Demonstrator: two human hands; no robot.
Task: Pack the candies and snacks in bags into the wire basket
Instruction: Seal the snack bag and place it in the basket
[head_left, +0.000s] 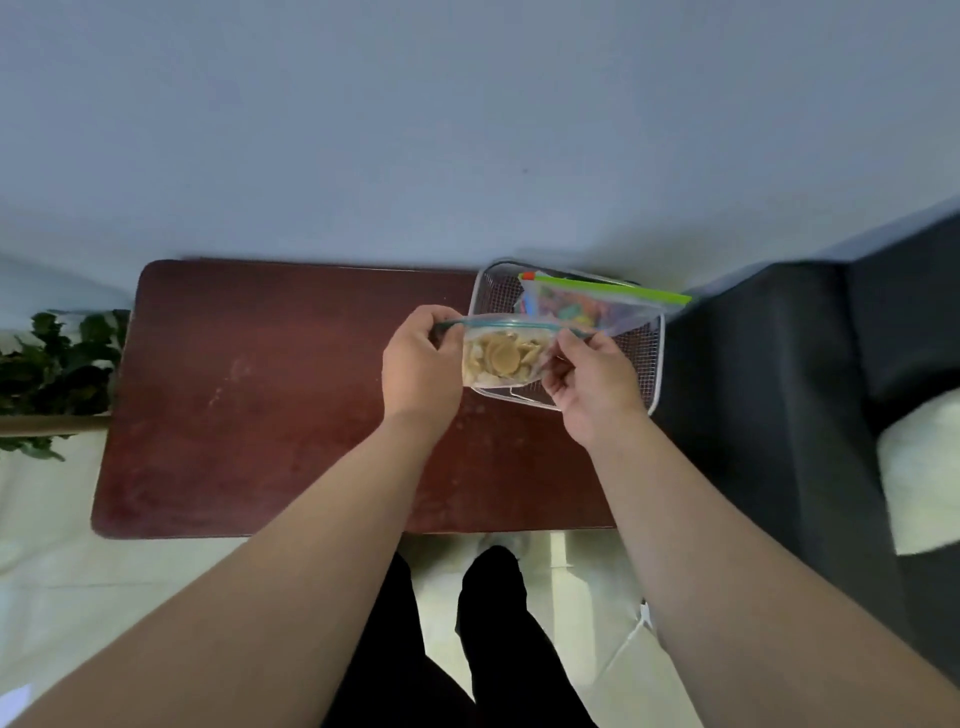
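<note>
A living room at home, seen from where I stand.

My reddish-brown bench (270, 395) sits against a plain pale wall (467, 130); a dark sofa (779, 389) runs off at 3 o'clock, a leafy green plant (57, 364) at 9 o'clock, pale floor tiles (78, 587) underfoot.

We found no readable text, labels, brands or numbers anywhere in the view.
</note>
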